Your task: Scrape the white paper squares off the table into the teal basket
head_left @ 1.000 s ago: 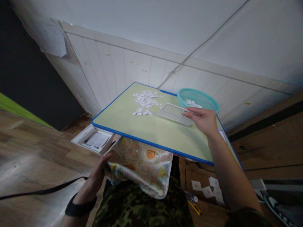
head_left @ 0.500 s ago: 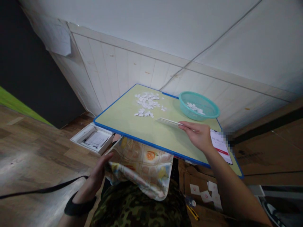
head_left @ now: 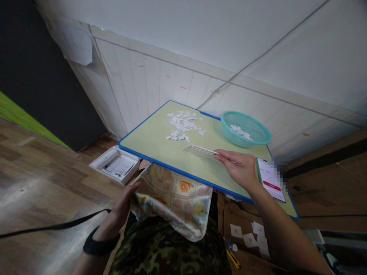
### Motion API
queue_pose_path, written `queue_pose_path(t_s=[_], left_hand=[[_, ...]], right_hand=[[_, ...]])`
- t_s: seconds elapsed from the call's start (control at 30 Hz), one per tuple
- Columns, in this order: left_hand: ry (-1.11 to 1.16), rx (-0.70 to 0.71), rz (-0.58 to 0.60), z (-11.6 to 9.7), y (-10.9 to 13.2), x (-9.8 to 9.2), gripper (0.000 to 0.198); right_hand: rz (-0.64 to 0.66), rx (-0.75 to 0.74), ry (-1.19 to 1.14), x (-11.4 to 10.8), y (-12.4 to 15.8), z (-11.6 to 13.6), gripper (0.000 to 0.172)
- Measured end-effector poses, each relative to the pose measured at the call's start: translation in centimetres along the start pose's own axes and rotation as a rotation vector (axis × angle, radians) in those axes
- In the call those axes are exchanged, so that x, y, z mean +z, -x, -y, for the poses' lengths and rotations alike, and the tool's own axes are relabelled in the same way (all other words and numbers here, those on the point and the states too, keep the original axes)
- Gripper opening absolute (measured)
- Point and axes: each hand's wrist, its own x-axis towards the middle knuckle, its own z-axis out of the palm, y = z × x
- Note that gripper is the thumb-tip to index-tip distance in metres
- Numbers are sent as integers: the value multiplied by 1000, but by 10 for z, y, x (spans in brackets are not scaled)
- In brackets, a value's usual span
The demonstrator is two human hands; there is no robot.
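My right hand (head_left: 239, 168) pinches the near end of a thin white slotted plate (head_left: 200, 150) with a row of openings, holding it tilted just above the table. My left hand (head_left: 124, 200) is closed on the edge of a fruit-print cloth (head_left: 172, 194) that spreads over my lap below the table's front edge; its fingertips are partly hidden. Beyond the plate, many small white pieces (head_left: 182, 122) lie scattered in a loose pile. A turquoise plastic basket (head_left: 259, 133) at the back right holds more white pieces (head_left: 240, 131).
The yellow-green table (head_left: 143, 131) has a blue rim and stands against the white wall. A phone (head_left: 271, 179) lies near its right edge. An open white box (head_left: 114, 164) sits at lower left. On the floor at lower right are paper cards (head_left: 249, 240) and a yellow cutter (head_left: 233, 259).
The view has shifted slightly, so the table and basket appear further right. The white plate has tilted, showing more of its slotted face. Both hands keep their holds.
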Motion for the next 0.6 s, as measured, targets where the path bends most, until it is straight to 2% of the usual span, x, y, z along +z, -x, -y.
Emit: queue_pose_path(t_s=[0.2, 0.3, 0.6], left_hand=[[10, 14, 36, -15, 11, 10, 28], [1, 5, 12, -16, 13, 11, 26], [-20, 22, 49, -23, 18, 15, 26]], right_hand=[[61, -71, -38, -8, 7, 34, 28], [77, -79, -61, -9, 10, 47, 29], [33, -63, -76, -9, 11, 57, 29]])
